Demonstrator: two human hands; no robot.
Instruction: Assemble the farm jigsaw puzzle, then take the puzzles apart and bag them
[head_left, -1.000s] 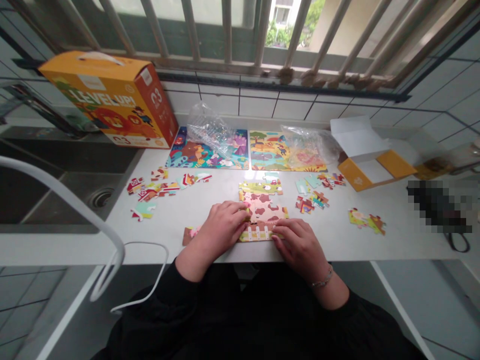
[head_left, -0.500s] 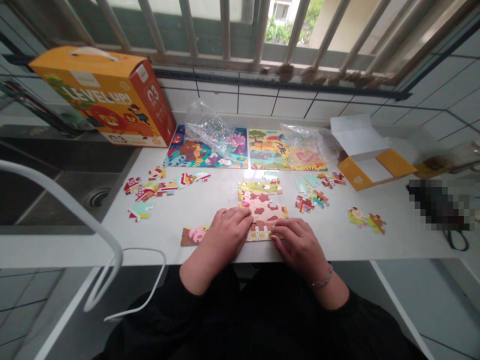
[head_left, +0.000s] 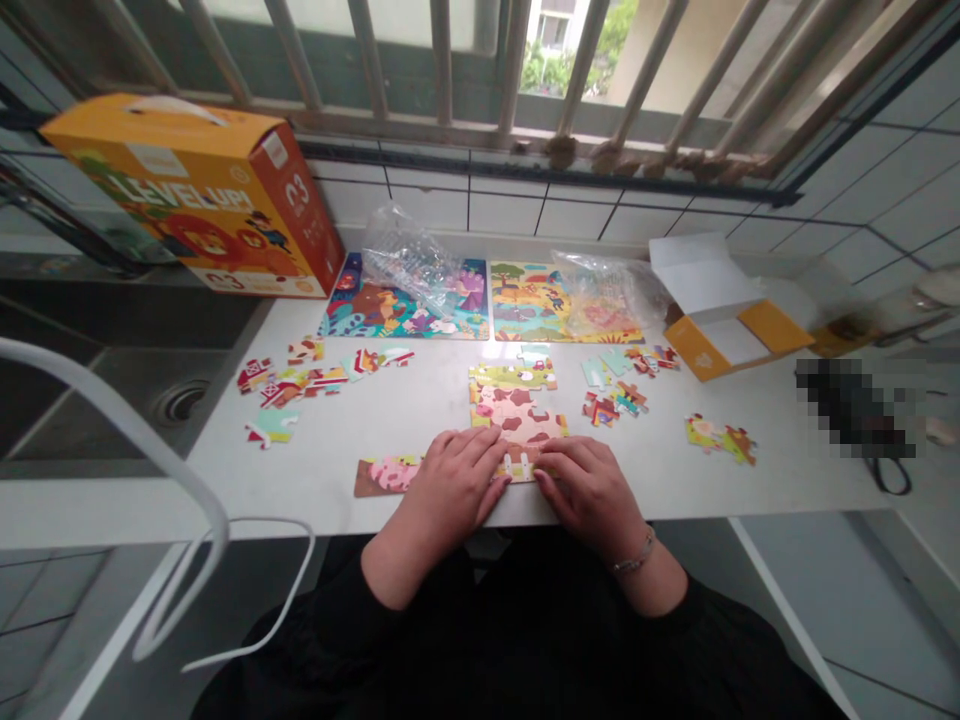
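Note:
A partly joined jigsaw puzzle with a spotted cow, green field and white fence lies flat on the counter before me. My left hand covers its lower left part, fingers close together on top and thumb at the near edge. At the lower right corner, my right hand has its fingers bent over the puzzle and its thumb against the near edge. A joined puzzle strip with a pink pig shows left of my left hand; its right end is hidden beneath that hand.
Loose puzzle pieces lie in groups at left, right and far right. Behind are two picture sheets under clear plastic bags, an orange box and an opened small box. A sink and white cable are left.
My left hand has shifted down slightly, uncovering more of the cow, and its thumb now shows at the near edge. My right hand stays at the lower right corner. The view has shifted slightly.

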